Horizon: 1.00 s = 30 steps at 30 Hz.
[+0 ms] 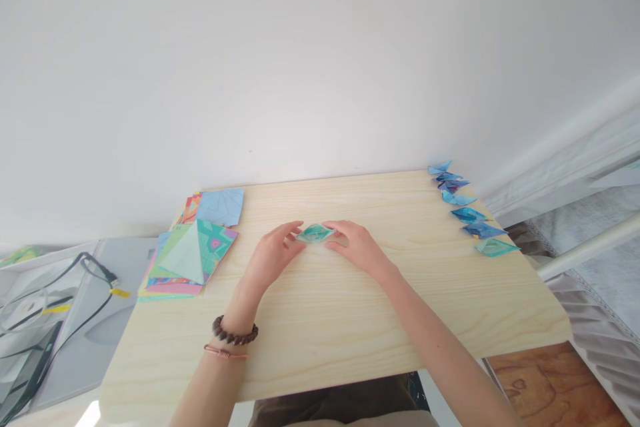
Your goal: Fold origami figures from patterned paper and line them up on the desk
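A small teal folded paper boat point(315, 233) is at the middle of the table, its two sides spread apart and its pointed ends to left and right. My left hand point(274, 250) has its fingers and thumb curved round the left tip. From the other side, my right hand point(357, 247) grips the right tip between thumb and fingers. Whether the boat's underside touches the tabletop is hard to see. Along the right edge stands a row of several finished paper boats in blue and teal, the nearest a pale green boat point(496, 247).
Patterned paper sheets point(220, 240) lie piled on the left, with a blue creased sheet point(223, 206) behind them. The wooden table point(320, 320) meets a white wall point(320, 67). Black cables point(75, 267) lie on a grey surface at far left.
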Each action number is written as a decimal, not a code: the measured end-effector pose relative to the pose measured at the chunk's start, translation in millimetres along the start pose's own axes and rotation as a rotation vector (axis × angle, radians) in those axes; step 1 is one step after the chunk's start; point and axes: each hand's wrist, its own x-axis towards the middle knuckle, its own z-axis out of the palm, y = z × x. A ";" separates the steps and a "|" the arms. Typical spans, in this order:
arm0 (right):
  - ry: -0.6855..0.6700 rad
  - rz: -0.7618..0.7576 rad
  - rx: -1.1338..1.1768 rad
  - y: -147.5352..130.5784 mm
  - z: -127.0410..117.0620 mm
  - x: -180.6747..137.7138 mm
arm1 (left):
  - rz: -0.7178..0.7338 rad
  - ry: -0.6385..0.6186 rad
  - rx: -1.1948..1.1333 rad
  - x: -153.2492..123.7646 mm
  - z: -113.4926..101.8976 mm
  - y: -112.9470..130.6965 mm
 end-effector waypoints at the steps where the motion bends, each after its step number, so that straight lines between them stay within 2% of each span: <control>1: 0.017 0.008 0.037 2.4 1.4 -0.8 | -0.002 0.008 -0.026 -0.2 1.0 -2.8; 5: 0.078 0.006 0.163 11.6 4.4 -0.3 | -0.040 0.039 -0.076 -0.3 3.5 -9.2; 10: 0.148 0.031 0.201 17.3 4.3 0.1 | -0.117 0.081 -0.128 -0.6 4.5 -13.5; 14: 0.172 0.013 0.176 14.5 3.9 0.4 | -0.090 0.092 -0.152 1.3 8.2 -13.0; 20: 0.291 0.020 0.105 16.5 6.9 0.2 | -0.079 0.088 -0.165 3.5 11.2 -11.5; 24: 0.309 0.027 0.098 17.9 8.4 -0.9 | -0.069 0.084 -0.195 2.2 13.5 -13.5; 30: 0.346 0.050 0.110 17.0 6.6 -1.3 | 0.000 0.097 -0.046 1.7 17.4 -11.9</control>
